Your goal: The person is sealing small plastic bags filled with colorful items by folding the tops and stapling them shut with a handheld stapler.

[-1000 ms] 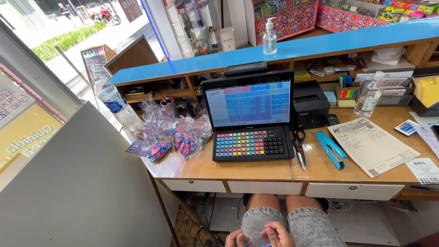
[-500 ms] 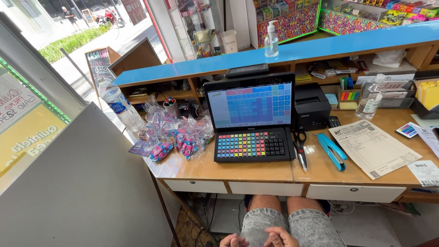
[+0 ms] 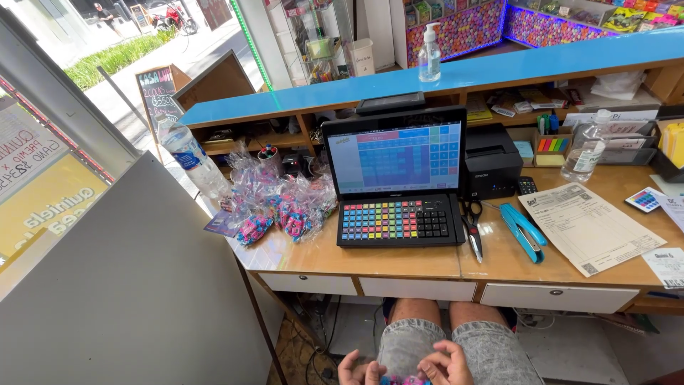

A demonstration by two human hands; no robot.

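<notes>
Down low, our left hand (image 3: 354, 369) and right hand (image 3: 447, 363) meet over our lap — both grips pinching a small pink-blue candy packet (image 3: 403, 380) betw. them, fingers curled; it's well below the tabletop (image 3: 399, 260).

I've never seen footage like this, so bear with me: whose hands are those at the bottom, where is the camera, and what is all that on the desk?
The camera sits on a person's head and looks down, so the left hand and right hand at the bottom are their own, resting over their knees. Between them they hold a small colourful packet, mostly cut off by the edge. In front is a wooden desk carrying a till screen, a keyboard with coloured keys, clear bags of sweets, scissors, a blue stapler, a printed sheet and water bottles.
</notes>
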